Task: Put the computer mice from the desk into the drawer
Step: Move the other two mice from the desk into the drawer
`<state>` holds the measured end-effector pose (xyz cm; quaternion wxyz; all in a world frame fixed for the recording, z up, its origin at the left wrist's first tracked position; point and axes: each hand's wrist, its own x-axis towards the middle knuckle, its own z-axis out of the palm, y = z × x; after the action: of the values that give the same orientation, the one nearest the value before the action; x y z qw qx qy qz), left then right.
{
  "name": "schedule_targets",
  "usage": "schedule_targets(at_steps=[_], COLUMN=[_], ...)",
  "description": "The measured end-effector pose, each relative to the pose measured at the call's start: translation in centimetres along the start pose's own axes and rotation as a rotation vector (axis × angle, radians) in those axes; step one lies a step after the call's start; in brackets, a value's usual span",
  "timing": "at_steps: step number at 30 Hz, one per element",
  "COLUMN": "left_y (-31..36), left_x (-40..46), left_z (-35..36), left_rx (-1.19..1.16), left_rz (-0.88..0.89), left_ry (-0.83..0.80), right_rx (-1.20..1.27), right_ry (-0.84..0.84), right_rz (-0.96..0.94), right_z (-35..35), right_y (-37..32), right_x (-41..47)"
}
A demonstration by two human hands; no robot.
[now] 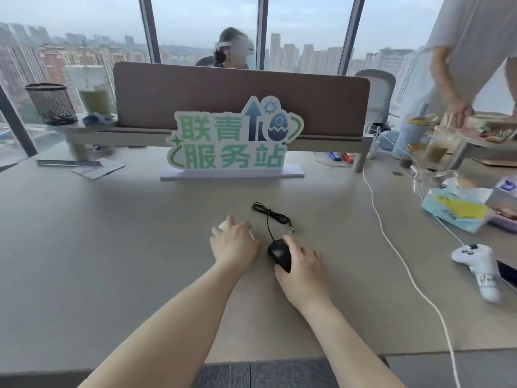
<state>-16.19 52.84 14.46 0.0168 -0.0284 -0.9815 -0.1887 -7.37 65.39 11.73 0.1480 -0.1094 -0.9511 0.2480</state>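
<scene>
A black wired mouse (277, 252) lies on the grey desk (112, 247) near the middle, its thin black cable (270, 215) coiled just behind it. My right hand (300, 266) wraps its right side, fingers curled on it. A white mouse (223, 226) sits to its left, almost wholly hidden under my left hand (233, 243), which lies over it with fingers spread. No drawer is in view.
A green-lettered sign (232, 141) stands behind the mice before a brown divider (240, 93). A white cable (391, 247) crosses the right side, with a white game controller (481, 264), tissue packs and drinks beyond. A person's hand (458, 110) reaches in at far right.
</scene>
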Motion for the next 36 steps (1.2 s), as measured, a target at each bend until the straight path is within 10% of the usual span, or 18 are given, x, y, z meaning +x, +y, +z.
schedule_targets(at_steps=[12, 23, 36], left_y=[-10.7, -34.1, -55.7], left_x=[-4.9, -20.2, -34.6], left_z=[-5.6, -18.6, -12.0], left_rx=[-0.332, -0.329, -0.141], left_rz=[0.007, -0.486, -1.124], left_ry=[0.276, 0.602, 0.152], right_rx=[0.445, 0.844, 0.342], right_ry=[0.135, -0.191, -0.907], right_rz=[-0.254, -0.600, -0.565], right_z=[-3.2, 0.8, 22.2], right_y=[-9.9, -30.5, -41.6], right_x=[-3.0, -14.4, -30.1])
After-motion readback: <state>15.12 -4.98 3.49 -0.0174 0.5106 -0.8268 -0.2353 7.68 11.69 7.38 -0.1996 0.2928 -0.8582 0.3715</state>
